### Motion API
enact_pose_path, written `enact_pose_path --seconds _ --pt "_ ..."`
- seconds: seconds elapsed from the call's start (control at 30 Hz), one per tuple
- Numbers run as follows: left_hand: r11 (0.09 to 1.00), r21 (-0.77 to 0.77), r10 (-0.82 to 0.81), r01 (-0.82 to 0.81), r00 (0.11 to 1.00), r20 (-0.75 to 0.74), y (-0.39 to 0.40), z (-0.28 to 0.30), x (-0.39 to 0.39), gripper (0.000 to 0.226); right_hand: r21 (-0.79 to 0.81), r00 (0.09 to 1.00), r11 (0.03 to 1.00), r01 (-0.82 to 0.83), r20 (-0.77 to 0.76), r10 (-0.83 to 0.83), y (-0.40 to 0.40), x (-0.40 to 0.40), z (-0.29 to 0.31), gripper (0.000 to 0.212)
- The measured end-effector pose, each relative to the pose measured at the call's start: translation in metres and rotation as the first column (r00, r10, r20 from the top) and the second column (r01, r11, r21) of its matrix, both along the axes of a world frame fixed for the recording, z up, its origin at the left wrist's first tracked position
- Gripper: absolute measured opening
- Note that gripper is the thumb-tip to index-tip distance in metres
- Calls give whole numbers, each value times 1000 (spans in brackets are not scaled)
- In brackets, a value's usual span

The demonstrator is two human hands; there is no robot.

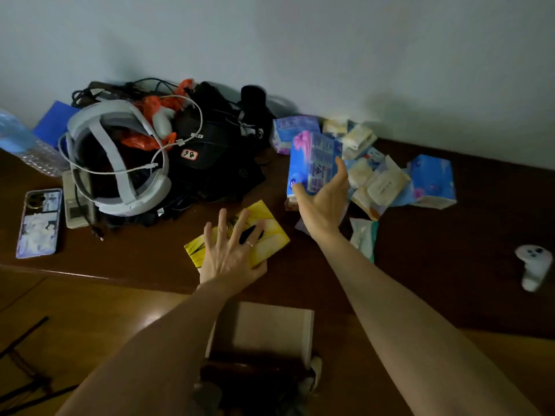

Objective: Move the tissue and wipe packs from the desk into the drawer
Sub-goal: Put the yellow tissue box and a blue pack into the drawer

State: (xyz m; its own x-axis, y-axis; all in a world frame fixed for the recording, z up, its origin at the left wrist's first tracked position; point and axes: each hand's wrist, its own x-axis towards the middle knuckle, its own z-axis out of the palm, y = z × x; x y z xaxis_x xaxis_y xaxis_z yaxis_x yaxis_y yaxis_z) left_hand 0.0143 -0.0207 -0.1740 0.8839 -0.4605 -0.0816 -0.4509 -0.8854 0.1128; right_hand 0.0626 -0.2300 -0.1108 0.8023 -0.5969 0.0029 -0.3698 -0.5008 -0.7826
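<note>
The right hand (322,202) has a blue tissue pack (312,163) clasped from below and lifted clear of the desk (450,265). The thumb runs up the pack's right face and the fingertips curl round its lower left corner, so the hand is closed about halfway around it. The pack stands nearly upright, tilted a little to the left. It looks light and soft: a plastic-wrapped block that would give under pressure, with a slick film that could slide in a loose hold. A grip across the two broad faces, near the middle, seems the safest place to hold it.

The remaining packs (381,181) lie in a loose heap at about three o'clock from the held one, with another blue pack (432,181) at the heap's far right and one more (295,129) at twelve o'clock, close to the wall. All look equally light and crushable.

The left hand (231,250) is spread wide and flat, palm down, over a yellow pack (270,232) near the desk's front edge — resting on it or just above it, which cannot be told — with nothing gripped.

Both forearms reach forward from six o'clock. The open drawer (270,325) sits below, between them, and looks empty where it shows.
</note>
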Motion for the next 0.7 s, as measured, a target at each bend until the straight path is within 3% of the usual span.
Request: enact_pose_path --seconds 0.17,0.23,0.3,0.37,0.4,0.43,0.5,0.53,0.63,0.7 --pt "977 -33 202 -209 970 -138 -1 23 -12 120 237 993 971 5 116 -33 14 -136 25 86" --pt "945 -54 307 -324 930 -204 5 29 -34 128 417 989 909 -11 141 -53 23 -192 22 79" --pt "911 -90 374 -402 900 -225 19 32 -75 125 631 982 774 46 113 -150 36 -247 11 66" --pt "878 -130 421 -461 872 -247 32 30 -131 117 820 963 543 181 -36 -266 49 -300 -4 47" --pt "867 -137 435 -479 862 -260 38 27 -161 115 848 957 475 233 -113 -268 54 -326 -13 40" --pt "864 -131 439 -486 855 -276 42 23 -191 115 814 959 515 269 -176 -224 58 -352 -25 42" --pt "860 -100 445 -500 833 -329 48 12 -244 115 660 940 685 308 -323 -112 59 -401 -47 53" --pt "851 -79 464 -520 812 -353 50 5 -265 115 638 920 697 328 -382 -84 57 -420 -55 55" --pt "823 32 531 -567 749 -397 52 -18 -309 115 777 888 458 432 -455 -66 47 -459 -80 49" --pt "825 106 541 -555 723 -430 55 -42 -326 115 799 825 214 562 -561 -71 41 -476 -104 24"
